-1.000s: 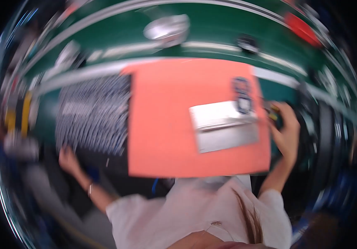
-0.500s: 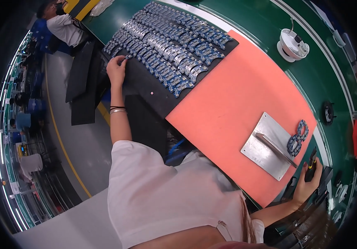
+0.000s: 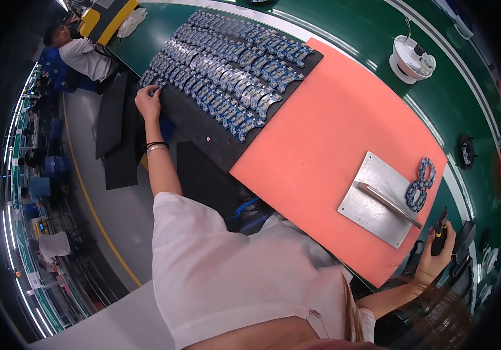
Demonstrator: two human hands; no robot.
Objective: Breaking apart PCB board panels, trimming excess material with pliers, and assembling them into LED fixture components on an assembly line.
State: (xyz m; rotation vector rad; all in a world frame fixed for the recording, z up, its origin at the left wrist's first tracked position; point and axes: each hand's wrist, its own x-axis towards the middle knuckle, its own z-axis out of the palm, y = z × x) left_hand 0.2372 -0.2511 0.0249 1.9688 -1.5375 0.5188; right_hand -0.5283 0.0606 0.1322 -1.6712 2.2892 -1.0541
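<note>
My left hand [image 3: 148,102] is at the left end of several rows of curved blue circuit boards [image 3: 212,96]. Its fingers are pinched together on a small circuit board [image 3: 159,87] at the edge of the nearest row, mostly covered by the fingertips. The rows lie on a black mat [image 3: 195,125]. At the lower right, my right hand [image 3: 434,256] is closed around cutting pliers [image 3: 438,236] with black and yellow handles, their jaws pointing up. Beyond the pliers, two ring-shaped blue circuit boards [image 3: 418,194] lie against a metal plate [image 3: 370,201] carrying a raised bar [image 3: 387,204].
An orange-pink sheet [image 3: 314,140] lies under the plate, beside the black mat. A white round device [image 3: 412,61] stands on the green worktop [image 3: 355,35] behind it. Dark panels [image 3: 116,128] stand left of my left arm. Another person [image 3: 84,55] sits at the far left.
My left hand has moved a little left along the edge of the circuit board rows. My right hand still grips the pliers in about the same place. The whole view has shifted slightly.
</note>
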